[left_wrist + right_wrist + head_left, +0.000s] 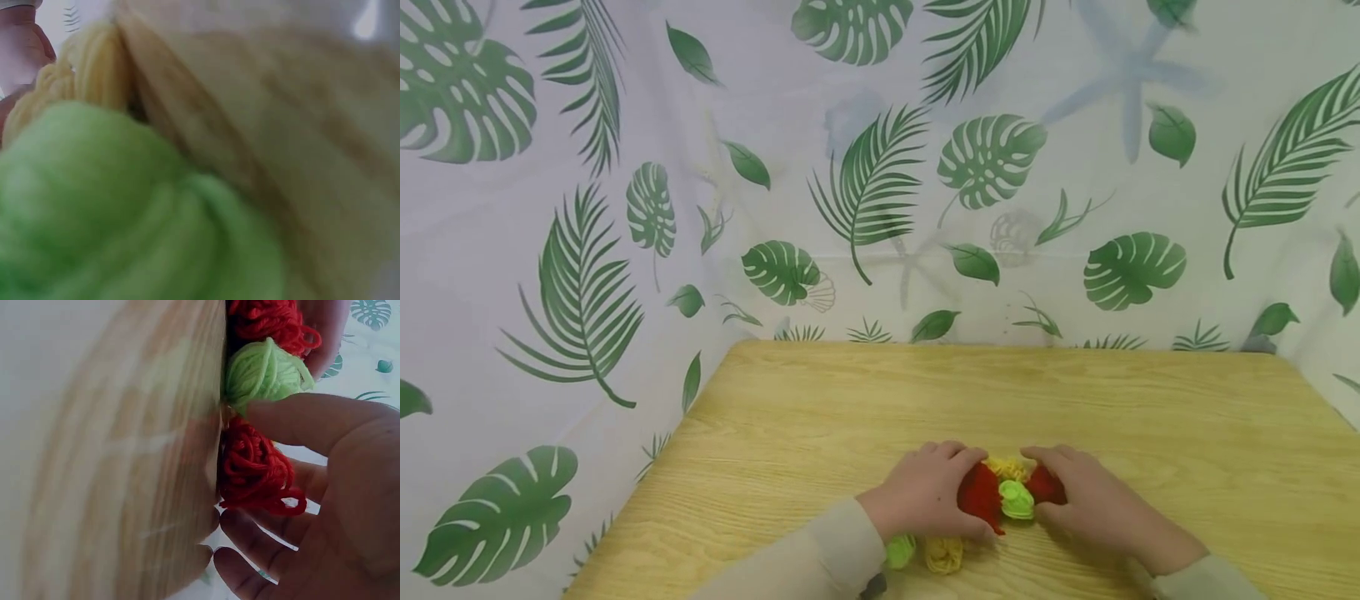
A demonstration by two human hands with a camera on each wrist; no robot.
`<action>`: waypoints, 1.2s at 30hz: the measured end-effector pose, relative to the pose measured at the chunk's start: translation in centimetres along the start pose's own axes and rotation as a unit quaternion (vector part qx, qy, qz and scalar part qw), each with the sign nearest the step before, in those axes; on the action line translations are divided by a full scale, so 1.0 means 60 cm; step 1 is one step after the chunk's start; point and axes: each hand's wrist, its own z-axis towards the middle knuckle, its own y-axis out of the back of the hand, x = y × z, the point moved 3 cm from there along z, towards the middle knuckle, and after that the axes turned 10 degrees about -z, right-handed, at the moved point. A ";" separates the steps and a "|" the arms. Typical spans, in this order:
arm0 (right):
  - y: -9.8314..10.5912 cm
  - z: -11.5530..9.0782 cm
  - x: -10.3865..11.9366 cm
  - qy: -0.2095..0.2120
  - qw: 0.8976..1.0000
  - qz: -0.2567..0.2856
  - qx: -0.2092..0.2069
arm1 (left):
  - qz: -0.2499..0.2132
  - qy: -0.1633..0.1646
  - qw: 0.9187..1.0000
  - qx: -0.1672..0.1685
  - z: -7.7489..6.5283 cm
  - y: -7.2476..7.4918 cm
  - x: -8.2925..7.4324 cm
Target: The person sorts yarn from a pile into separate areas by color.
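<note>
In the head view my left hand (928,493) curves round a red ball of yarn (980,500), thumb at the near side and fingers at the far side. My right hand (1088,502) holds a second red yarn ball (1047,487) between thumb and fingers. Between the two red balls lies a lime-green yarn ball (1017,500), which the right thumb (294,422) appears to touch in the right wrist view. A yellow yarn ball (1009,468) sits just behind. Below the left hand are another green ball (900,552) and another yellow one (943,555).
All the yarn rests on a wood-grain table (820,408) close to its near side. A white cloth printed with green leaves (880,308) hangs behind the table and along its sides. The left wrist view is blurred and mostly filled by green yarn (94,206).
</note>
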 end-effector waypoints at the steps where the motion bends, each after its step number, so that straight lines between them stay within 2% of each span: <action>1: 0.000 0.002 -0.001 -0.004 1.000 0.000 0.003 | 0.001 0.002 1.000 -0.002 0.002 0.000 0.000; 8: 0.004 0.006 -0.006 -0.013 1.000 0.011 0.005 | -0.013 0.009 1.000 0.003 0.010 -0.001 0.003; 16: -0.004 0.008 -0.012 -0.017 1.000 0.008 0.001 | -0.027 0.022 0.999 0.008 0.003 0.001 0.006; 22: -0.003 0.008 -0.013 -0.024 0.999 0.023 0.001 | -0.045 0.033 0.998 0.017 0.007 0.005 0.009; 30: -0.003 0.010 -0.021 -0.023 0.999 0.027 0.002 | -0.053 0.035 0.998 0.011 0.017 0.005 0.012; 36: -0.007 0.005 -0.021 -0.017 0.999 0.028 -0.001 | -0.077 0.050 0.996 0.010 0.019 -0.001 0.010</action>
